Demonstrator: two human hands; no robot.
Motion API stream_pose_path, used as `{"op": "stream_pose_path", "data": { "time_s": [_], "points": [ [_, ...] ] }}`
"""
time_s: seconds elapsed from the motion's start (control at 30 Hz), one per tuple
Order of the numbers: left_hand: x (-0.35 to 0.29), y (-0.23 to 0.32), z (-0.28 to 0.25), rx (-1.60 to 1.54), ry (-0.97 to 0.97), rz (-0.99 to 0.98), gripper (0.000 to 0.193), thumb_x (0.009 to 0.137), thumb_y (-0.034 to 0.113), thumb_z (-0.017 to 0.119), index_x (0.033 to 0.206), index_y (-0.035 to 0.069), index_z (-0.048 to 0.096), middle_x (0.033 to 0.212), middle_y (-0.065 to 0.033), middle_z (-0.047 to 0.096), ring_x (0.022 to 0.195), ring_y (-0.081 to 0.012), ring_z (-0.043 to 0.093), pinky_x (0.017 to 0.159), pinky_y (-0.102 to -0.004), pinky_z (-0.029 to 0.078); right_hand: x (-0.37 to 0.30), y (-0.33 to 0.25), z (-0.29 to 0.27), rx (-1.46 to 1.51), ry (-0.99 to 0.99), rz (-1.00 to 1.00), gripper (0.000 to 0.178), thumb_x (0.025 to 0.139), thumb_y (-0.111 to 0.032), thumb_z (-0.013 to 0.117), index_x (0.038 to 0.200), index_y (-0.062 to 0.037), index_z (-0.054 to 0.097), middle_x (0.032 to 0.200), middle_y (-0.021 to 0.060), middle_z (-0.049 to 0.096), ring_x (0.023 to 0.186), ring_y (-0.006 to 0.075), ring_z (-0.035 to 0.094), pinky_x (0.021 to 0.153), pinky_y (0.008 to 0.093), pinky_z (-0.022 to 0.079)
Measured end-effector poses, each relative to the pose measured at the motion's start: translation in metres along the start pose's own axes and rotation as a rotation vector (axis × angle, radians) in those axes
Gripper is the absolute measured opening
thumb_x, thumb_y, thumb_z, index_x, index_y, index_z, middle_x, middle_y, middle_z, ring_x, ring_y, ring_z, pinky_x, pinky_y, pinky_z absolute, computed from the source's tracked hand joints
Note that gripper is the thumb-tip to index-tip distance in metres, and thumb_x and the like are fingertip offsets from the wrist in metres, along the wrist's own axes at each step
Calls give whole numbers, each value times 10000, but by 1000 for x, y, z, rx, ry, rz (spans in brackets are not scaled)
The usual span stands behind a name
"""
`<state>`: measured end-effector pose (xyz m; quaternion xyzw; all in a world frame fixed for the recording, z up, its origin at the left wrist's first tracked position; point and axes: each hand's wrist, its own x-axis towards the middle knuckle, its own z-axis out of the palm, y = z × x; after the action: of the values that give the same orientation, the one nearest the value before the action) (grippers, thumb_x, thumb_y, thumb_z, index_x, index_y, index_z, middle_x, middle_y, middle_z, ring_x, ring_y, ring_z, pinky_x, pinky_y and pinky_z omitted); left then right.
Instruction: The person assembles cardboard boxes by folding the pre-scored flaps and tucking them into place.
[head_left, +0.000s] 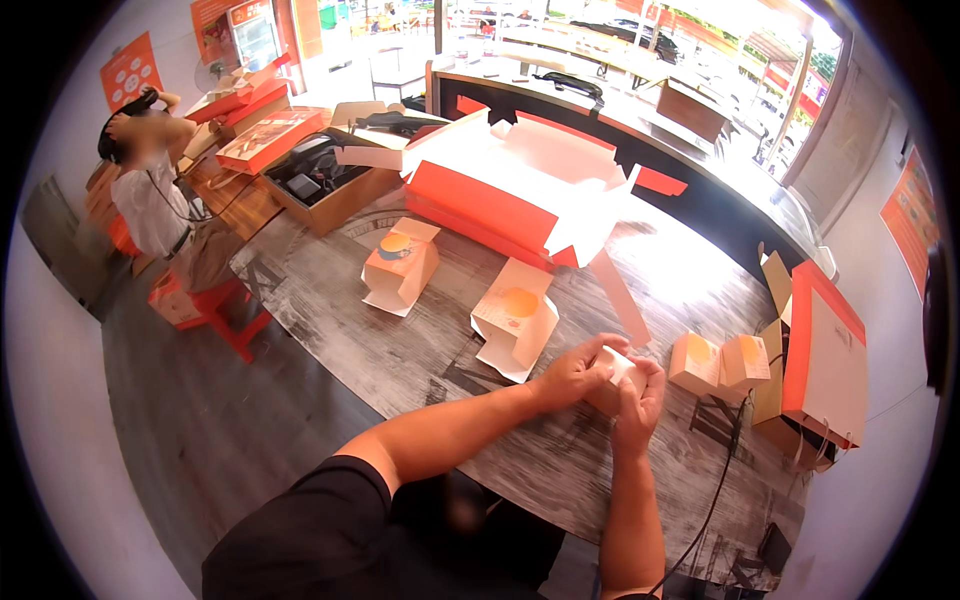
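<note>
Both my hands are closed around a small carton (604, 400) with a pale top, held over the near part of the table. My left hand (572, 378) grips it from the left. On its right side is my right hand (638, 405), fingers bent over the top. The hands hide much of the carton. Two small orange-and-white cartons (697, 362) stand side by side to the right. To the left, an orange carton with open flaps (515, 308) lies nearest my left hand, and a similar open carton (400, 265) sits farther left.
A large open orange box (480, 205) with a white inside occupies the grey table's (330, 290) far side. An orange-and-white bag (825, 355) stands at the right, near a black cable (722, 470). A cardboard box of dark items (325, 215) and a seated person (150, 195) are far left.
</note>
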<state>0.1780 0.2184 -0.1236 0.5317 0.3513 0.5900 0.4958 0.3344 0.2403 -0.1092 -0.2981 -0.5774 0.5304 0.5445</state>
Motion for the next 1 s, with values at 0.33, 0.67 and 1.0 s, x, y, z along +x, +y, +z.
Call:
{"op": "stream_pose_path", "data": {
  "time_s": [0.33,0.67,1.0],
  "points": [
    [7,9,-5,-160,-135,-110,525,1010,151,565,1511,64,434,1473,-91,494,1347,-178,460,1142,-333,371,2,-2,-5,19,40,71,294,931,-47,501,1221,-28,547,1184,74,577,1094,142,533,988,301,430],
    [4,25,-5,-114,-128,-197,570,1005,102,550,1557,130,407,1503,-49,467,1329,-152,472,1133,-314,369,5,3,-7,114,12,62,272,945,-15,529,1211,-50,576,1129,41,601,1024,95,555,899,255,468],
    [4,27,-4,-71,-75,-175,541,965,74,479,1505,96,485,1441,-78,541,1319,-173,490,1141,-337,362,9,-5,-17,15,-51,145,225,954,-54,578,1179,-57,596,1101,27,614,1010,84,562,876,253,476]
  ]
}}
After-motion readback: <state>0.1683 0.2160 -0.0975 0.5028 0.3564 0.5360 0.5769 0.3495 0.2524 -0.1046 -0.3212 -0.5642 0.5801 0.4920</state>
